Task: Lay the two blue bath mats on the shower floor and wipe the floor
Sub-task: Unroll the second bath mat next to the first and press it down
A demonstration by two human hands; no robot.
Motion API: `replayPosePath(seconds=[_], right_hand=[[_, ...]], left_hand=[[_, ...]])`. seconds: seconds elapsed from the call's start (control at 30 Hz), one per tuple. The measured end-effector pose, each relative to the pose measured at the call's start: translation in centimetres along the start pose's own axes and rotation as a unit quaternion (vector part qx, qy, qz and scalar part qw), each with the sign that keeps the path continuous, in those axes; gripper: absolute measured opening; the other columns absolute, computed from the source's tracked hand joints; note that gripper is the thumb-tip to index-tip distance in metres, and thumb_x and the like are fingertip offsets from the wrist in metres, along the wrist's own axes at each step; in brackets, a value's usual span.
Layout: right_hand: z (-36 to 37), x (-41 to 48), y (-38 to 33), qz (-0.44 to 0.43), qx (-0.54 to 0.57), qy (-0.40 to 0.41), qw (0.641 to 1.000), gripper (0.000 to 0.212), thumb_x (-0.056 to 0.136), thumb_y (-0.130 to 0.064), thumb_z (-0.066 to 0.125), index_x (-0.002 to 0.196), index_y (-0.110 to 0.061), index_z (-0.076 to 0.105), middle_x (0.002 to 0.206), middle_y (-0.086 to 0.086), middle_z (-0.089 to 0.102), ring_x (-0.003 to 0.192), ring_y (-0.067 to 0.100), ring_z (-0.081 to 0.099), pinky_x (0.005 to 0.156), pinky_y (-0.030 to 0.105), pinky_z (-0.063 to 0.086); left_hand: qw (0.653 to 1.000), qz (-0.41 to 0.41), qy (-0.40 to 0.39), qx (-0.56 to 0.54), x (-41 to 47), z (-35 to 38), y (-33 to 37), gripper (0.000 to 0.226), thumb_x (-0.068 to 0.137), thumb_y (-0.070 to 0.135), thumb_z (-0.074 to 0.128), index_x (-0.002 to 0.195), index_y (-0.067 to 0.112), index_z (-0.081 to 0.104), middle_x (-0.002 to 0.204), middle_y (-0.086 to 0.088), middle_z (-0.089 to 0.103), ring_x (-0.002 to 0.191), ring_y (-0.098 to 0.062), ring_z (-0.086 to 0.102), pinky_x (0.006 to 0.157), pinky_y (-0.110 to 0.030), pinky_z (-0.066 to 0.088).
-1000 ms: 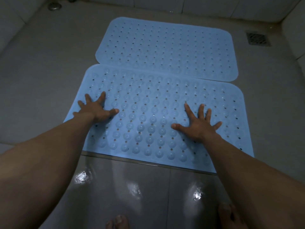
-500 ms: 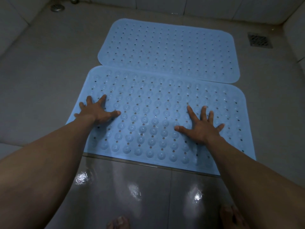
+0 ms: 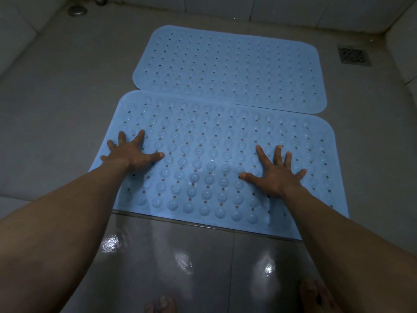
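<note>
Two blue bath mats lie flat on the grey shower floor point(image 3: 63, 105), one behind the other. The far mat point(image 3: 230, 68) shows small holes. The near mat point(image 3: 212, 154) shows rows of round suction cups and its far edge overlaps the far mat's near edge. My left hand point(image 3: 133, 152) presses flat on the near mat's left part with fingers spread. My right hand point(image 3: 275, 175) presses flat on its right part, fingers spread too. Neither hand holds anything.
A square drain grate point(image 3: 354, 55) sits at the back right and a round metal fitting point(image 3: 77, 10) at the back left. White tiled walls enclose the floor. A glossy dark tile step point(image 3: 191, 263) lies in front, with my bare toes point(image 3: 160, 304) at the bottom edge.
Both hands stay pressed on the near mat in nearly the same spots. The view has dipped slightly, so mats and hands sit a little lower in frame.
</note>
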State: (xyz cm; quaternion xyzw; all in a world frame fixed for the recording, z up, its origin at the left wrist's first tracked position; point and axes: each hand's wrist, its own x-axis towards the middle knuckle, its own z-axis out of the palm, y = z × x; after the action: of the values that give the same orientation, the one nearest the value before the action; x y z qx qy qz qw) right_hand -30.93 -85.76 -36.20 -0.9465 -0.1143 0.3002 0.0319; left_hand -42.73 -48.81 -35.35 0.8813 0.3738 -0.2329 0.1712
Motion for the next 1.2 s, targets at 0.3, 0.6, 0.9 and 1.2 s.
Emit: replayPosePath(seconds=[0.3,0.6,0.9,1.2], right_hand=[[-0.2,0.6,0.3,-0.006,-0.001,0.000,1.000,0.111,0.053,-0.104,0.030,0.143,-0.060,-0.019,0.160,-0.002,-0.031,0.148,0.031,-0.025,0.108,0.076,-0.005],[-0.1,0.4,0.4,-0.009,-0.006,0.007,1.000,0.110,0.054,-0.104,0.027,0.143,-0.061,-0.020,0.159,-0.002,-0.032,0.148,0.031,-0.025,0.109,0.076,-0.005],[-0.4,0.8,-1.1,0.013,0.010,0.049,0.999,0.098,0.069,-0.097,0.022,0.152,-0.051,-0.001,0.165,0.004,-0.012,0.150,0.032,-0.019,0.109,0.074,-0.009],[-1.9,5.6,-10.5,-0.071,-0.029,0.110,0.991,0.073,0.096,-0.069,0.015,0.157,-0.032,0.001,0.166,0.006,-0.010,0.151,0.028,-0.015,0.113,0.068,-0.012]], left_hand=[[1.000,-0.004,0.004,0.006,0.0,0.2,0.1,0.111,0.064,0.091,0.049,0.153,0.050,-0.003,0.165,-0.003,-0.015,0.150,-0.042,-0.009,0.113,-0.071,0.008],[1.000,-0.006,0.002,0.007,0.3,0.4,0.1,0.109,0.065,0.092,0.048,0.152,0.051,-0.003,0.165,-0.002,-0.017,0.149,-0.042,-0.010,0.113,-0.072,0.007],[0.994,0.003,0.099,0.046,1.3,0.0,-0.1,0.077,0.081,0.085,0.026,0.148,0.046,0.021,0.156,-0.016,0.017,0.144,-0.042,0.016,0.113,-0.065,0.017],[0.987,0.072,0.142,0.020,5.8,-2.2,0.5,0.045,0.089,0.048,0.050,0.123,0.020,0.044,0.151,-0.012,0.027,0.139,-0.034,0.026,0.109,-0.057,0.030]])
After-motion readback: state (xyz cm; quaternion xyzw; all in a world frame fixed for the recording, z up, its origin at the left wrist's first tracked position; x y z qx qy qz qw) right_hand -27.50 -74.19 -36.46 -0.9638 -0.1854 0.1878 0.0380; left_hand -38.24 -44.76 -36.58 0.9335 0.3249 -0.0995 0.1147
